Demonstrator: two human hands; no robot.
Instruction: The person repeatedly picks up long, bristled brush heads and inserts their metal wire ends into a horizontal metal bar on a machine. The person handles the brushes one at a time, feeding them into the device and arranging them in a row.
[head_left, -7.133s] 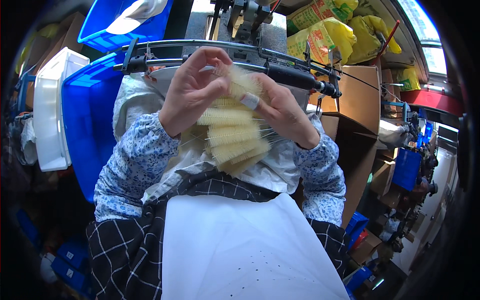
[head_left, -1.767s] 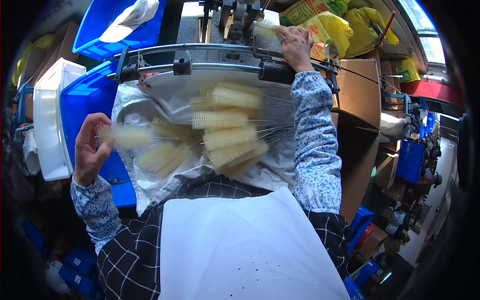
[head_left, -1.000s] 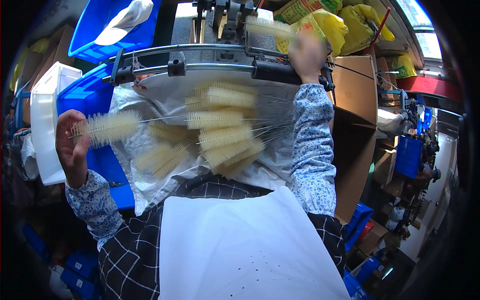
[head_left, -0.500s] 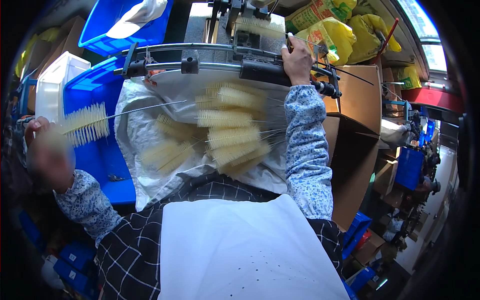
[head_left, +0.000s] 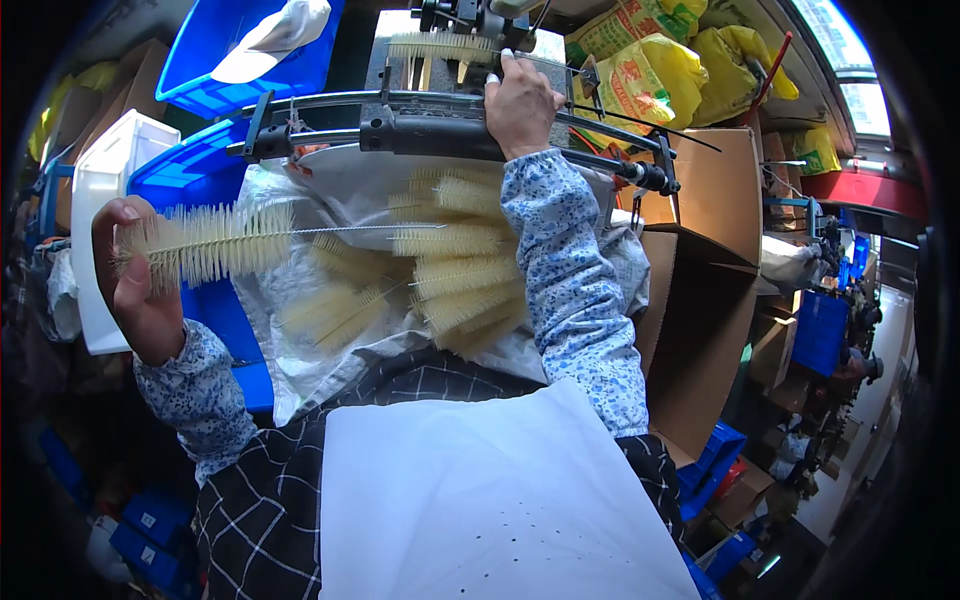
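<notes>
My left hand grips a cream-bristled bottle brush at its bristle end, fingers curled round the bristles. The brush's bare twisted-wire stem points right, over a loose pile of similar brushes on white cloth. My right hand is closed over the sliding carriage of a rail machine, white covers on some fingertips. Just left of those fingertips, another bristle brush lies horizontally in the machine. The palm side of my right hand is hidden.
Blue bins and a white tub stand left; a white cap lies in the upper bin. At right is an open cardboard box. Yellow sacks sit behind the machine's steel rails. White sheeting covers my lap.
My right hand, the carriage and the brush in the machine have shifted left along the rails. My left hand has brought its brush rightward, its stem now over the pile.
</notes>
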